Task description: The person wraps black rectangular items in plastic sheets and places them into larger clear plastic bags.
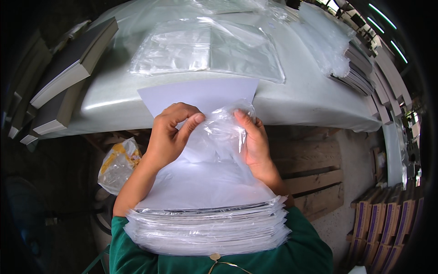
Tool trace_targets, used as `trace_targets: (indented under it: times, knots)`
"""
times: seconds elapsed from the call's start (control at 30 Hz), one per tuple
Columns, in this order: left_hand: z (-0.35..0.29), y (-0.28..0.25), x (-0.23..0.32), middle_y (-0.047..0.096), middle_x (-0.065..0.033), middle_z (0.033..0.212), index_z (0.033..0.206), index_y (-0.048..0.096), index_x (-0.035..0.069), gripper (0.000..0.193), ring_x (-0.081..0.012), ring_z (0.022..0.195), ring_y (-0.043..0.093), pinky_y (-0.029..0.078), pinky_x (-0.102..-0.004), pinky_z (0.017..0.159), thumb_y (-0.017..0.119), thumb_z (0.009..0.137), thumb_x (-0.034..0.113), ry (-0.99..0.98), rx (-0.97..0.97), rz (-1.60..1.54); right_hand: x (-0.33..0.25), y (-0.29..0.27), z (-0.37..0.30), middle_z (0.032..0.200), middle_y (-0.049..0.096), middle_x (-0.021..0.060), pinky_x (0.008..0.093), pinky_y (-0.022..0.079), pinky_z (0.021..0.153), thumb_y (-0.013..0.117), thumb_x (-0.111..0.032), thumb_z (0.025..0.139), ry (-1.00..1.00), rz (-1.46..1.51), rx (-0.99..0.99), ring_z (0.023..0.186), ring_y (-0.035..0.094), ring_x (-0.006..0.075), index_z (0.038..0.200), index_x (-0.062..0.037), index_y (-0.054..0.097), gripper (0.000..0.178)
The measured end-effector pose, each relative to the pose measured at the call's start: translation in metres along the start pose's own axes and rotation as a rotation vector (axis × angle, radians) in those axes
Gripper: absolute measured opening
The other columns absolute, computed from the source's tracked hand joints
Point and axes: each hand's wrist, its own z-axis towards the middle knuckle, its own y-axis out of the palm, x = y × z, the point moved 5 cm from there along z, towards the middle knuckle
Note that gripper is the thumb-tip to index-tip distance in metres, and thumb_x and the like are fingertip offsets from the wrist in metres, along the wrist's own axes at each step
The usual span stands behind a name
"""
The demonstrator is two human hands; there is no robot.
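Between my hands is the crumpled open end of a clear plastic bag (pixel 222 128). My left hand (pixel 171 130) pinches its left edge between thumb and forefinger. My right hand (pixel 255 141) grips the other side, thumb on top of the film. The bag's lower part spreads toward me over a thick stack of plastic-sleeved sheets (pixel 207 230) close against my body. Beyond my hands, a plain white sheet (pixel 196 96) lies across the table's near edge; its lower part is hidden by my hands and the bag.
Flat clear bags (pixel 182 48) lie on the plastic-covered table (pixel 114 100). Thick dark-covered stacks (pixel 75 59) stand at the left, bubble wrap (pixel 324 41) and grey stacks at the right. Below are a wooden pallet (pixel 310 155), a yellow-and-clear bag (pixel 119 166) and piled cartons (pixel 383 219).
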Motion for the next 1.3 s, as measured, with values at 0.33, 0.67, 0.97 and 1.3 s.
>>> trace_targets:
  times: [0.33, 0.67, 0.97, 1.3]
  knots:
    - [-0.009, -0.009, 0.010, 0.060, -0.0121, 0.090, 0.086, 0.060, -0.003, 0.019, -0.0189, 0.087, 0.055, 0.042, -0.0271, 0.074, 0.052, 0.086, 0.015, 0.131, 0.070, -0.008, -0.007, -0.013, 0.011, 0.080, 0.061, 0.0037, 0.0249, 0.045, 0.067, 0.058, -0.014, 0.080, 0.008, 0.174, 0.146, 0.073, 0.057, 0.0112, 0.084, -0.0029, 0.062, 0.013]
    - [-0.009, 0.006, 0.024, 0.059, -0.0072, 0.082, 0.074, 0.063, 0.007, 0.010, -0.0204, 0.072, 0.055, 0.041, -0.0296, 0.070, 0.070, 0.068, 0.008, 0.234, 0.019, 0.140, -0.016, -0.013, 0.021, 0.077, 0.060, 0.0042, 0.0277, 0.047, 0.066, 0.056, -0.019, 0.078, 0.177, 0.189, 0.181, 0.071, 0.058, 0.0164, 0.086, -0.0041, 0.058, 0.017]
    - [-0.011, 0.021, 0.022, 0.062, -0.0081, 0.081, 0.090, 0.061, 0.003, 0.020, -0.0173, 0.068, 0.059, 0.046, -0.0268, 0.063, 0.066, 0.075, 0.015, -0.045, -0.261, -0.264, -0.044, -0.013, 0.023, 0.079, 0.060, 0.0012, 0.0244, 0.046, 0.066, 0.056, -0.015, 0.082, -0.083, -0.167, 0.002, 0.075, 0.057, 0.0100, 0.088, -0.0037, 0.059, 0.013]
    - [-0.008, 0.019, -0.010, 0.053, 0.0015, 0.069, 0.084, 0.059, -0.001, 0.020, -0.0038, 0.063, 0.043, 0.037, -0.0176, 0.059, 0.056, 0.086, 0.019, -0.333, 0.017, -0.435, -0.005, 0.015, -0.005, 0.087, 0.059, -0.0002, 0.0224, 0.042, 0.072, 0.061, -0.014, 0.081, -0.080, -0.299, -0.171, 0.080, 0.052, 0.0064, 0.096, -0.0023, 0.059, 0.019]
